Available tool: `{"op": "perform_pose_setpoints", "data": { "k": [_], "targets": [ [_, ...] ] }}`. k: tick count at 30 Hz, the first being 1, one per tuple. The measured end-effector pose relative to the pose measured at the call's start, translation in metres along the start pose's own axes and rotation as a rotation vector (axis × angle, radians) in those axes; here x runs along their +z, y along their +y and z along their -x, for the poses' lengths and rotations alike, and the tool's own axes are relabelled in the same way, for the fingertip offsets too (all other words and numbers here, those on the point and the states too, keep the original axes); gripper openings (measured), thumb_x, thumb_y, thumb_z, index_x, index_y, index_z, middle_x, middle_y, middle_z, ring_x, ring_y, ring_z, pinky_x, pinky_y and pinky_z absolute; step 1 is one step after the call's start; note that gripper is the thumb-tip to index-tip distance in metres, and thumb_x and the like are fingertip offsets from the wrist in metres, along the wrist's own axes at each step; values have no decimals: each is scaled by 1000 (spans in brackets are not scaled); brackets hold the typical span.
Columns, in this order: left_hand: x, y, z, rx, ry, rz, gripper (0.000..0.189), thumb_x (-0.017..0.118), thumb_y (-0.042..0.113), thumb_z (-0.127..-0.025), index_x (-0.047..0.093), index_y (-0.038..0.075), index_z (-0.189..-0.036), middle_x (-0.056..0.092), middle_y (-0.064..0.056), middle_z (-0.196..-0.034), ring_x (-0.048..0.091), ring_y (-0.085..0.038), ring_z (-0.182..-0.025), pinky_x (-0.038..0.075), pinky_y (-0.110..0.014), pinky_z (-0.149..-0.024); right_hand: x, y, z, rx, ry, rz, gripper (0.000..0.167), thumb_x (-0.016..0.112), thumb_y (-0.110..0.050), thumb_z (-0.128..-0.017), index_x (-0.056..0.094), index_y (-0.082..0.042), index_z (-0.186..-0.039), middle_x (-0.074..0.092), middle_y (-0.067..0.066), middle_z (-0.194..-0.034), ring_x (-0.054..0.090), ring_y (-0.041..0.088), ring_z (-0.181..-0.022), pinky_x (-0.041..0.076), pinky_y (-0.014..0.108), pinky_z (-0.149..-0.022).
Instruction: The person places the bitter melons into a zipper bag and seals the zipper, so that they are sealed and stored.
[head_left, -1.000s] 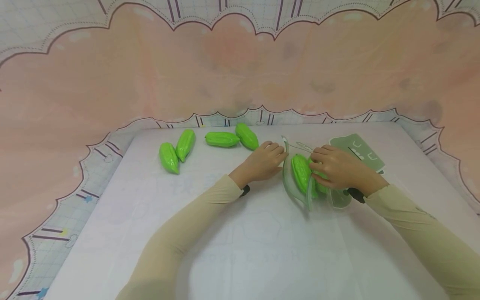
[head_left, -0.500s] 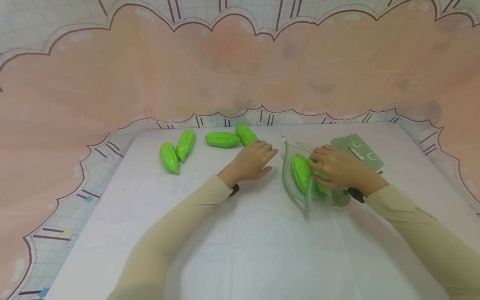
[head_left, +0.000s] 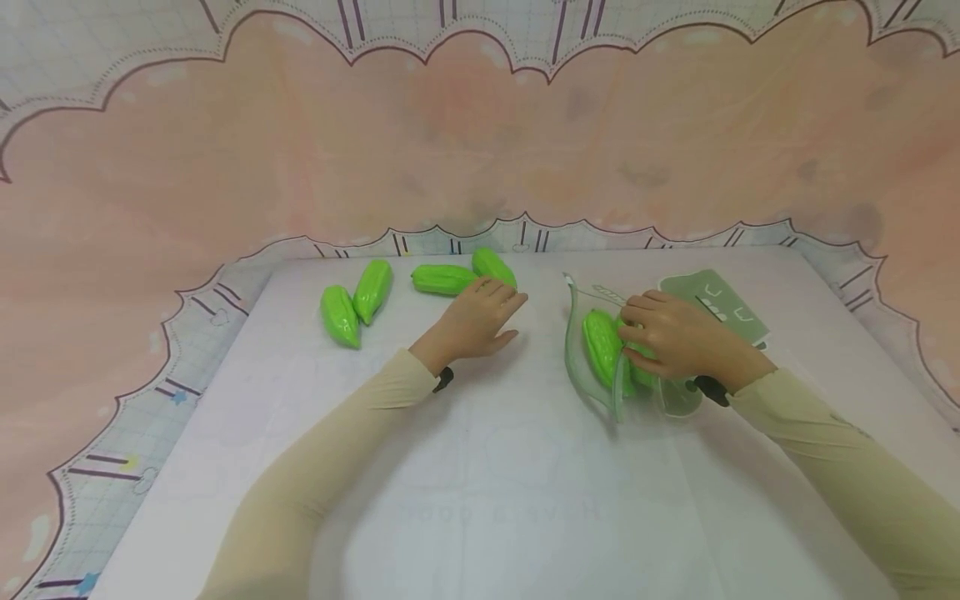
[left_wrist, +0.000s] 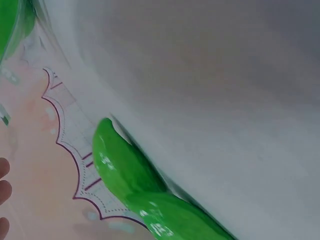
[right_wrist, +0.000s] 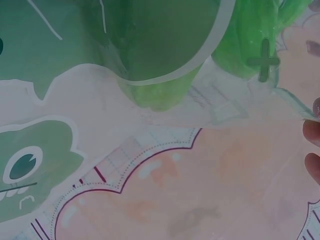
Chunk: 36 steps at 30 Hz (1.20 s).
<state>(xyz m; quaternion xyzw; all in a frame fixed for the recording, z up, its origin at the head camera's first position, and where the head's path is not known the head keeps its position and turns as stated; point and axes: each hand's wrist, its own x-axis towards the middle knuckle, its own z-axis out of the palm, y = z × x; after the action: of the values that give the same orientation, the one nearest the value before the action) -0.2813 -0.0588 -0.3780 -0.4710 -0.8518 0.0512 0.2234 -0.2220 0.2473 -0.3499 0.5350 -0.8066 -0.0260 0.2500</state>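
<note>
My right hand (head_left: 667,337) pinches the edge of a clear bag (head_left: 681,402) with green cartoon prints, its mouth gaping to the left. Inside lie ridged green gourds (head_left: 602,343), seen through the film; in the right wrist view gourd shapes (right_wrist: 160,97) show behind the print. My left hand (head_left: 476,321), holding nothing, hovers with relaxed fingers just in front of a sideways-lying gourd (head_left: 441,279) and a slanted gourd (head_left: 492,267). Whether it touches either cannot be told. The left wrist view shows two touching gourds (left_wrist: 122,160), with fingertips (left_wrist: 4,191) at the left edge.
Two more green gourds, a nearer one (head_left: 341,317) and a farther one (head_left: 372,290), lie at the table's left. A white cloth covers the table (head_left: 480,467). Behind it rises a pink patterned curtain (head_left: 450,142) with a scalloped border.
My left hand has let go of the bag's mouth and moved left to the gourds at the back. The right hand and the bag have stayed in place.
</note>
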Motion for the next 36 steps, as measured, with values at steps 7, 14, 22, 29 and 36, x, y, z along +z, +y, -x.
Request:
{"op": "perform_pose_setpoints", "data": {
  "k": [7,14,22,29,36],
  "targets": [
    [-3,-18,13,-41,10,12,47,66,32,-84,55,7,-121,62,-10,-111,58,-28,-108,45,-43,-99,-1,0,1,8,3,-2,17,57,-23,-79,61,-7,-76,57,6,-75,53,22,-73,47,35,-66],
    [-4,-42,25,-85,5,4,46,68,29,-82,55,5,-120,62,-13,-112,57,-31,-108,43,-45,-98,-2,0,1,13,-1,-11,15,59,-22,-77,60,-7,-76,57,6,-75,52,22,-73,47,35,-65],
    [-2,-66,33,-124,-49,-31,48,67,30,-83,55,5,-122,62,-15,-113,57,-32,-110,42,-46,-101,-2,1,1,9,10,-10,15,58,-21,-77,60,-6,-76,57,6,-76,52,21,-73,46,35,-64],
    [3,-83,34,-102,-52,-56,50,68,30,-82,55,3,-122,63,-16,-113,58,-33,-107,45,-46,-98,-1,1,1,12,-5,-6,16,59,-22,-77,61,-6,-77,57,5,-76,52,22,-73,47,35,-66],
    [7,-94,32,-74,-65,-67,49,68,29,-82,55,2,-120,63,-16,-110,58,-34,-105,46,-46,-95,-1,2,1,6,0,4,17,57,-23,-78,60,-6,-76,58,6,-76,53,22,-73,47,35,-66]
  ]
}}
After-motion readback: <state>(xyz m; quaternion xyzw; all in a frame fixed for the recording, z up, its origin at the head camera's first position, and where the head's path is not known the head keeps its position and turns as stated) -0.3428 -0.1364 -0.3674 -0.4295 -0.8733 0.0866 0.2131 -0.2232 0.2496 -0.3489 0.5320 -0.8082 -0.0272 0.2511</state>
